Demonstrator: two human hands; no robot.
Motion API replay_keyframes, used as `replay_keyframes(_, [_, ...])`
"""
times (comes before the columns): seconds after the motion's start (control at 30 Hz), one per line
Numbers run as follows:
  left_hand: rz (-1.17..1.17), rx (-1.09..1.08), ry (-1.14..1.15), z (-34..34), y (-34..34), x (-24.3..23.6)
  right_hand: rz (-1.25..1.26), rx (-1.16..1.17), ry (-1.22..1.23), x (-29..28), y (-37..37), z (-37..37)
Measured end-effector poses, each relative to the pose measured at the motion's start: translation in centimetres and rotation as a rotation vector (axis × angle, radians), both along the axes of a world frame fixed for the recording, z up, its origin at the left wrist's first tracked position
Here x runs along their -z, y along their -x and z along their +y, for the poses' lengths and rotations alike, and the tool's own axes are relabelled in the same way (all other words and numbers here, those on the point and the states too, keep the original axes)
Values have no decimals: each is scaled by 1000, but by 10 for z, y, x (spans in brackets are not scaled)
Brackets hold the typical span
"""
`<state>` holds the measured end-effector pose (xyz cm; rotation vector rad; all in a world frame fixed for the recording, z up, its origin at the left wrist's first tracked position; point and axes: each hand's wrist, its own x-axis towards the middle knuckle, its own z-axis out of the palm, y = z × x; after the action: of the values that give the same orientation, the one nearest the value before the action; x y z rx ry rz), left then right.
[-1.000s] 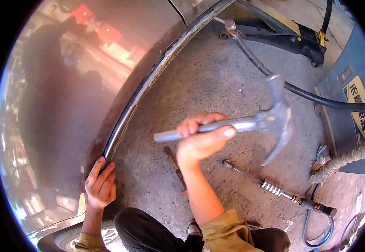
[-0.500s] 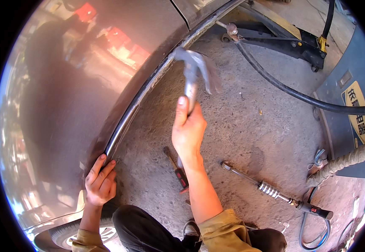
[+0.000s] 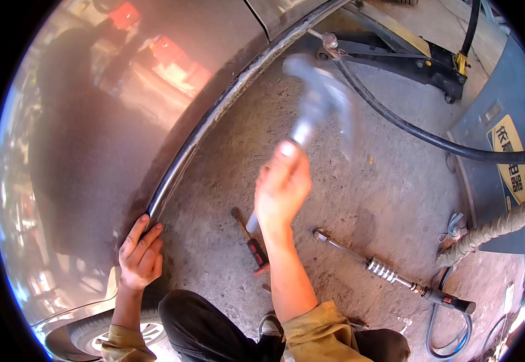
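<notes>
The right hand [image 3: 283, 190] is closed round a claw hammer [image 3: 313, 99], its blurred head above the floor [image 3: 341, 193], right of the car [image 3: 111, 139] and its sill [image 3: 228, 96]; the left hand [image 3: 140, 256] touches that sill's near part — whether it grips, I cannot tell — and rightmost, a blue-grey cabinet [image 3: 484, 190] bears a yellowish label [image 3: 515, 173] with large dark characters
</notes>
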<state>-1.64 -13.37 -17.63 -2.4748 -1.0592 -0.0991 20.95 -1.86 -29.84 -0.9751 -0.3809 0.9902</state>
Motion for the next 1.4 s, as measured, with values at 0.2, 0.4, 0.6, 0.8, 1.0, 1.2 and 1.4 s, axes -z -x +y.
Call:
replay_keyframes(0.2, [-11, 7, -18, 8, -7, 4, -355, -17, 18, 18, 10, 26])
replay_keyframes(0.4, [-10, 3, -27, 6, -2, 0, 306, 142, -156, -11, -4, -16])
replay_keyframes(0.6, [3, 1, -19, 4, -5, 2, -323, -74, 11, 6, -4, 12])
replay_keyframes(0.8, [-3, 1, -24, 6, -6, -1, 282, 117, -339, 10, 2, -2])
replay_keyframes(1.0, [-6, -19, -19, 3, -3, 2, -241, -130, 6, 4, 7, 3])
replay_keyframes(1.2, [-46, -1, -6, 5, -6, -1, -23, 111, -215, 3, 26, -9])
replay_keyframes(1.4, [-66, -14, -15, -3, -1, -4, 2, -129, -39, 5, 25, -29])
